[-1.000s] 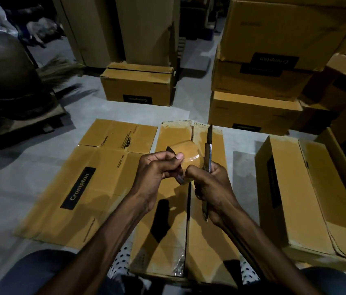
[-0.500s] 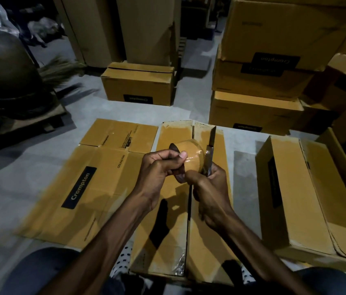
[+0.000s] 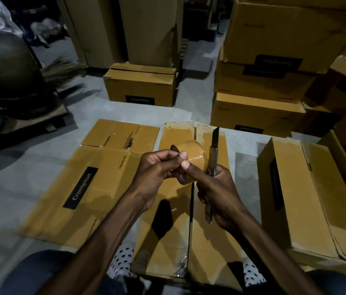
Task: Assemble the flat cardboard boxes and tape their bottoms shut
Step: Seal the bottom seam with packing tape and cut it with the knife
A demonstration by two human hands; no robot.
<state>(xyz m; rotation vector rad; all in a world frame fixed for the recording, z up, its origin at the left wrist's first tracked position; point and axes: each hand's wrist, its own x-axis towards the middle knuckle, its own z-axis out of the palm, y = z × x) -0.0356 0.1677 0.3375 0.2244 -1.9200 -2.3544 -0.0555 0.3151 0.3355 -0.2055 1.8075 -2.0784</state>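
Warehouse: stacked cartons everywhere

Grey floor: flat box lies left, assembled box centre, another box right.

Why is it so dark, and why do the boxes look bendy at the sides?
Head view: the light is dim, so the far corners go black; both hands cast dark shadows on the box under them; the wide lens curves the side box near the edge; the broom looks blurry.
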